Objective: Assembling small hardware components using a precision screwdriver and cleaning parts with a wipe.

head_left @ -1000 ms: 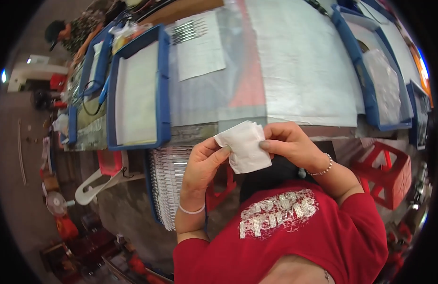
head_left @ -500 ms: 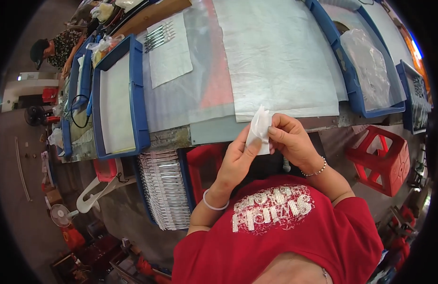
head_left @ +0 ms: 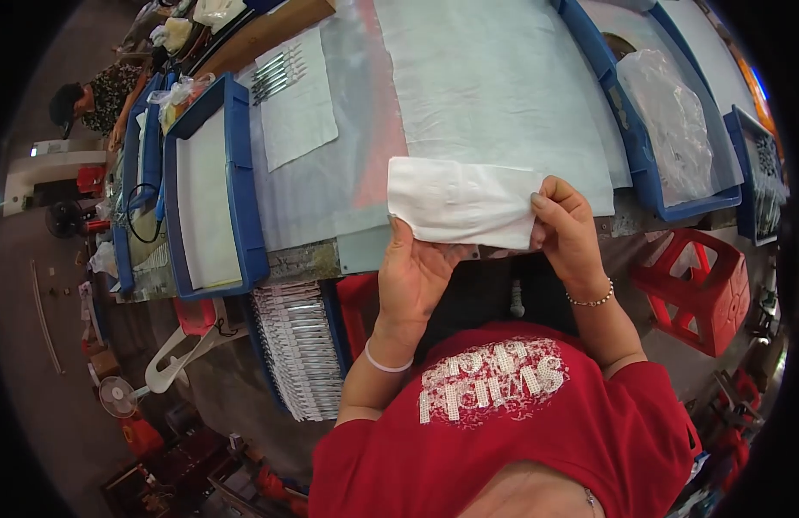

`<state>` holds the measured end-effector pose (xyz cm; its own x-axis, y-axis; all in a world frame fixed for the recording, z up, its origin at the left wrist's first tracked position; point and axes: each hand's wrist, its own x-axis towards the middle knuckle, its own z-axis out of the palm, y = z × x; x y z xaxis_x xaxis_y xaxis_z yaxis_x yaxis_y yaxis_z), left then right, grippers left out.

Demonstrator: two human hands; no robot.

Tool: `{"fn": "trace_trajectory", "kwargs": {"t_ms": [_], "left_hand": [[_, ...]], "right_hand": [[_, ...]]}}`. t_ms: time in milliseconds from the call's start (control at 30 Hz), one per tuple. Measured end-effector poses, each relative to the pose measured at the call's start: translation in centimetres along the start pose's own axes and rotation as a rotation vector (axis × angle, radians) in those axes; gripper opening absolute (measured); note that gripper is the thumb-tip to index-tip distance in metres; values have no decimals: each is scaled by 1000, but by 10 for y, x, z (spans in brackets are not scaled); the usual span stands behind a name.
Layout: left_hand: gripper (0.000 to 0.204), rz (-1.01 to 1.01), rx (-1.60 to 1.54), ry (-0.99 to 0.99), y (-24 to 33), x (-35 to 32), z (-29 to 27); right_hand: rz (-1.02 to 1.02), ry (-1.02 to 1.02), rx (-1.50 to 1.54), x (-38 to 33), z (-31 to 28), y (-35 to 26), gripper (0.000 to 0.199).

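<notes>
Stretched between my hands is a white cloth (head_left: 464, 203), spread into a creased rectangle above the near edge of the table. My left hand (head_left: 412, 272) grips its lower left corner, the thumb on top and the other fingers hidden beneath. At the cloth's right end, my right hand (head_left: 568, 229) pinches the edge between thumb and fingers. Beyond the cloth lies a large white sheet (head_left: 494, 86) covering the tabletop. Farther left, several slim metal pieces (head_left: 278, 75) rest in a row on a smaller white sheet (head_left: 300, 125).
Blue trays flank the work area: a paper-lined one (head_left: 259, 190) on the left, another (head_left: 619, 112) with a clear plastic bag (head_left: 667, 121) on the right. Below the table, a bin of stacked metal pieces (head_left: 300, 350) and a red stool (head_left: 693, 289) stand. A person (head_left: 97, 99) is at far left.
The white cloth, folded small between my fingers before, is now opened out flat. My hands have moved apart, the left one leftward and the right one rightward.
</notes>
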<state>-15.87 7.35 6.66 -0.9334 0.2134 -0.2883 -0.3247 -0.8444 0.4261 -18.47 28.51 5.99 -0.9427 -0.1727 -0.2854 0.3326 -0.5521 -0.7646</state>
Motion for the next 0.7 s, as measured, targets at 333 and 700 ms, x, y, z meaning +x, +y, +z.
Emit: {"fn": "trace_trajectory", "kwargs": {"t_ms": [333, 700], "left_hand": [[50, 74, 264, -79, 25, 64, 44], [20, 443, 1333, 203, 156, 142, -10]], "right_hand": [[-425, 301, -324, 51, -12, -60, 12], [-241, 1, -1122, -52, -8, -29, 12]]}}
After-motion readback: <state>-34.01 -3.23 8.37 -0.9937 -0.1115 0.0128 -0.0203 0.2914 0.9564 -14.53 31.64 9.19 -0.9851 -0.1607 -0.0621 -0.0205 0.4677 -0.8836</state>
